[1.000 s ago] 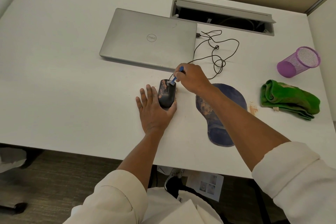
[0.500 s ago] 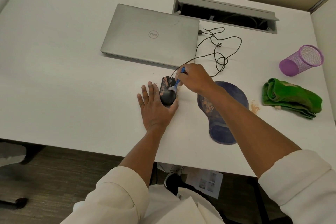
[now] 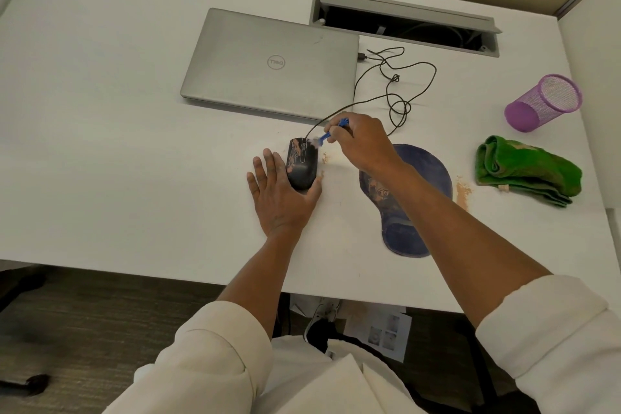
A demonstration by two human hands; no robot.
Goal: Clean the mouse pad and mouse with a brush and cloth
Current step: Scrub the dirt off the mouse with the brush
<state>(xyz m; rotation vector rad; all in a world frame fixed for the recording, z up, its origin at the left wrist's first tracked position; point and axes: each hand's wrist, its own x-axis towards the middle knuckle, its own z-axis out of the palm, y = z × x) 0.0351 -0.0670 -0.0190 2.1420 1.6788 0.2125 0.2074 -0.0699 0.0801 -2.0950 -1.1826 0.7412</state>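
A black wired mouse (image 3: 302,163) smeared with orange dust lies on the white desk (image 3: 100,144). My left hand (image 3: 280,195) lies flat against its left and near side, fingers spread, bracing it. My right hand (image 3: 361,141) grips a small blue brush (image 3: 327,134), whose pale bristles touch the mouse's front right corner. The dark blue mouse pad (image 3: 413,198) with a wrist rest lies to the right, partly under my right forearm, and carries orange stains. A folded green cloth (image 3: 527,170) rests further right.
A shut silver laptop (image 3: 272,64) sits behind the mouse, with the mouse cable (image 3: 400,87) coiled beside it. A purple mesh cup (image 3: 544,102) lies tipped at right. An open cable tray (image 3: 403,22) is at the back. Orange dust (image 3: 463,191) marks the desk.
The brush has moved from the middle of the mouse up to its front right corner. My left hand stays against the mouse.
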